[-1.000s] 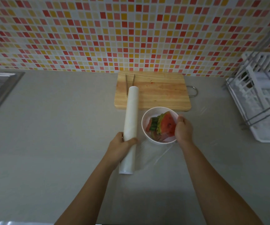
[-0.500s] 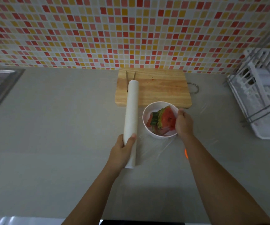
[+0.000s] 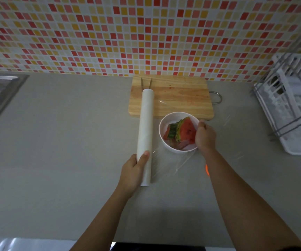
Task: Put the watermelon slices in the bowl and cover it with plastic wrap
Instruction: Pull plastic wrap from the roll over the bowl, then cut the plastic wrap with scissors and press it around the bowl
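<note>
The red-and-green watermelon slices (image 3: 183, 132) already lie piled in the round white bowl (image 3: 164, 124), which sits on the grey bench (image 3: 55, 142) just at 6 o'clock of the wooden cutting board (image 3: 171, 96). The left hand (image 3: 134, 171) is wrapped around the near end of the long white roll of plastic wrap (image 3: 145, 127), at 9 o'clock of the bowl. The right hand (image 3: 205, 135) is closed at the bowl's 3 o'clock rim, apparently pinching the clear film (image 3: 171, 163). The thin film looks likely to cling to itself and bunch, or slip from the rim; a hard pull could drag the light bowl or tip the tallest slice.
</note>
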{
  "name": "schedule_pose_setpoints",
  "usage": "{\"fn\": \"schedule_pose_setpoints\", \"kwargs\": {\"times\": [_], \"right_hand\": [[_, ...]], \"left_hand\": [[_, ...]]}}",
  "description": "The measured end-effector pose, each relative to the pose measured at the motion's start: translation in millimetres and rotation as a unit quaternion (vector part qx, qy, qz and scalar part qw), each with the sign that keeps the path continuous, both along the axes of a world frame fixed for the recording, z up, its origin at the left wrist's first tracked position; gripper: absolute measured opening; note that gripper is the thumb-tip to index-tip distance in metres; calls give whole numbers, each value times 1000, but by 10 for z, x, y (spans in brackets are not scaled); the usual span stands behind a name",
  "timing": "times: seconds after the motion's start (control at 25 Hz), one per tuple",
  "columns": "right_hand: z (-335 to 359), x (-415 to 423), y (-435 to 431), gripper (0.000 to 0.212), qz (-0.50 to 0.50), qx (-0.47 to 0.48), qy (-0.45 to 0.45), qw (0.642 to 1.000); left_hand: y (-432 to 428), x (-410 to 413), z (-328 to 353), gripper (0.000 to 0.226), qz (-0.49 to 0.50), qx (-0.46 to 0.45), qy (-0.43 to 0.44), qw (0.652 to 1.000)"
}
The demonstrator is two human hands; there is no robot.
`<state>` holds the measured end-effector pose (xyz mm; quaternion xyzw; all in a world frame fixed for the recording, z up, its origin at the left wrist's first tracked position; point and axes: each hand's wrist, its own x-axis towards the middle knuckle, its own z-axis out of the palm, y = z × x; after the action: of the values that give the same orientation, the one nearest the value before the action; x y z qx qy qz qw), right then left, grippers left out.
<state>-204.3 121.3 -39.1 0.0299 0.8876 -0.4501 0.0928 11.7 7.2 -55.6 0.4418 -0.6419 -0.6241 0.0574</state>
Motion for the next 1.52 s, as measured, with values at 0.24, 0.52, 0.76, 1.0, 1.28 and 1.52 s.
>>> {"fn": "schedule_pose_setpoints", "kwargs": {"times": [0.24, 0.52, 0.76, 1.0, 1.28, 1.52], "right_hand": [[-3, -10, -10, 52, 0, 9, -2, 1000], [-2, -19, 11, 53, 0, 9, -29, 1000], [113, -28, 62, 69, 18, 23, -85, 996], [249, 195, 685, 29, 58, 158, 17, 986], [-2, 729, 956, 26, 94, 275, 29, 956], [-42, 749, 1006, 31, 84, 322, 23, 943]], "left_hand": [[5, -28, -22, 50, -28, -100, -4, 995], [-120, 6, -61, 38, -45, -29, 4, 999], [-138, 27, -64, 40, -74, -47, 7, 996], [-106, 5, -51, 39, -77, -75, 2, 994], [-112, 15, -88, 35, -65, -77, 8, 995], [-111, 2, -109, 37, -66, -64, 17, 996]]}}
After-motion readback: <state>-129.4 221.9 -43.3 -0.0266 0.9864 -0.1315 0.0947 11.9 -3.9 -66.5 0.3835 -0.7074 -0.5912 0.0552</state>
